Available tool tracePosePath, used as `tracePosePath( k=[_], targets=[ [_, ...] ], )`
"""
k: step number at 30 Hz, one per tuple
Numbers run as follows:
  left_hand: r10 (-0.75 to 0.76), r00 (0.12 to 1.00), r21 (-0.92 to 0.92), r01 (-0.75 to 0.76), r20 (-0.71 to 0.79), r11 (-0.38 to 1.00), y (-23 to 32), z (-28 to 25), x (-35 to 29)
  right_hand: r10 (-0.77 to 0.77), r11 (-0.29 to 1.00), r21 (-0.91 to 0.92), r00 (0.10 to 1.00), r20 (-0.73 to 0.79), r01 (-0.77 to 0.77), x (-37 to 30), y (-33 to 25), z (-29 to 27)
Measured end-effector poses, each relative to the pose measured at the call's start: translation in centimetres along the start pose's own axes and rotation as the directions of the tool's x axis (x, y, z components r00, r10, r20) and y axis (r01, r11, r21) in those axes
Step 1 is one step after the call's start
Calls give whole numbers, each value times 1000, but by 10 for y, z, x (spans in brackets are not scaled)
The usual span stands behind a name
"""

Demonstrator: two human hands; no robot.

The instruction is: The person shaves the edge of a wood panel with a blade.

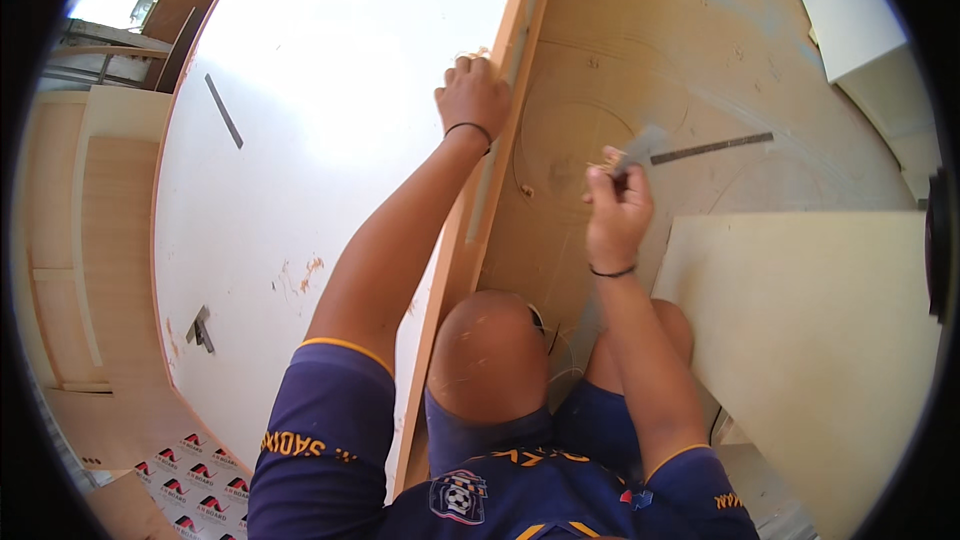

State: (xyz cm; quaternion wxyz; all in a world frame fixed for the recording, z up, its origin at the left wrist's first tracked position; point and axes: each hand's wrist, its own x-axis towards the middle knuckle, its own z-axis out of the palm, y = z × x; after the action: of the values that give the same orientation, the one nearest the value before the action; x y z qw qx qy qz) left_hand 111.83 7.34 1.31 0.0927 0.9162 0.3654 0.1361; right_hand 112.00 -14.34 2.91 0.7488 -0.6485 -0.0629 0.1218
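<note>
A large white panel [330, 120] with a light wooden edge strip [470, 210] lies to my left. My left hand [472, 95] rests at its far right edge, fingers curled and partly hidden. Pale wood shavings [478, 56] poke out just beyond those fingers. Over the floor to the right, my right hand [620, 210] is closed on a thin grey blade [632, 160], which is blurred. Some yellowish curls stick to the fingers of that hand.
On the panel lie a dark narrow strip [224, 112], small metal pieces [201, 330] and loose shavings [305, 275]. Another dark strip [712, 147] is on the brown floor [590, 50]. A cream board [800, 340] stands close on my right, and boards [120, 270] lie beyond the panel.
</note>
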Motion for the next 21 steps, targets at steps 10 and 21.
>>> tracePosePath(
  k=[10,21],
  targets=[
    [-42,991,-117,57,131,992,14,1,26,52,993,-105,996,-75,-59,77,-59,-35],
    [-73,997,-277,81,40,958,9,8,29,-263,934,-207,953,152,291,125,-164,-3]
  ],
)
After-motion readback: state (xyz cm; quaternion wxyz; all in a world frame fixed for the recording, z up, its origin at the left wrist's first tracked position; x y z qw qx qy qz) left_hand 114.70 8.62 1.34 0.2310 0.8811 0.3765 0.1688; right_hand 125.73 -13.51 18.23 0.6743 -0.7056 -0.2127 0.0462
